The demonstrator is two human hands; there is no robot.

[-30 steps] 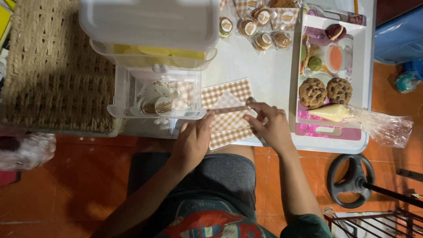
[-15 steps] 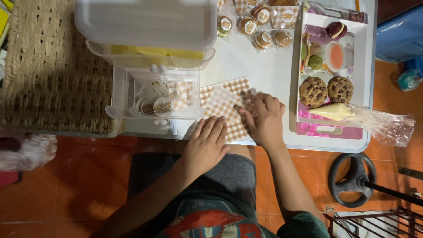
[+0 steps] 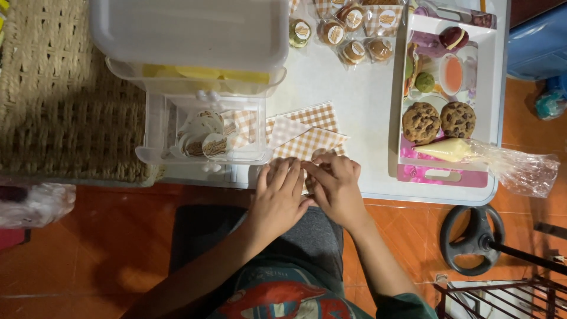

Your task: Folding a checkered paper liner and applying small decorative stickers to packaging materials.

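left hand (image 3: 279, 192): flat, palm down, grip open, pressing on near edge of checked paper (image 3: 310, 139)
right hand (image 3: 338, 186): fingers bent onto same paper, just beside left hand; pinching or only pressing, cannot tell
paper: folded, on white desk (image 3: 360, 100) at front edge, beside clear drawer box (image 3: 204, 139)
tray (image 3: 487, 112): right, holds two cookies (image 3: 440, 121) and piping bag (image 3: 460, 150)
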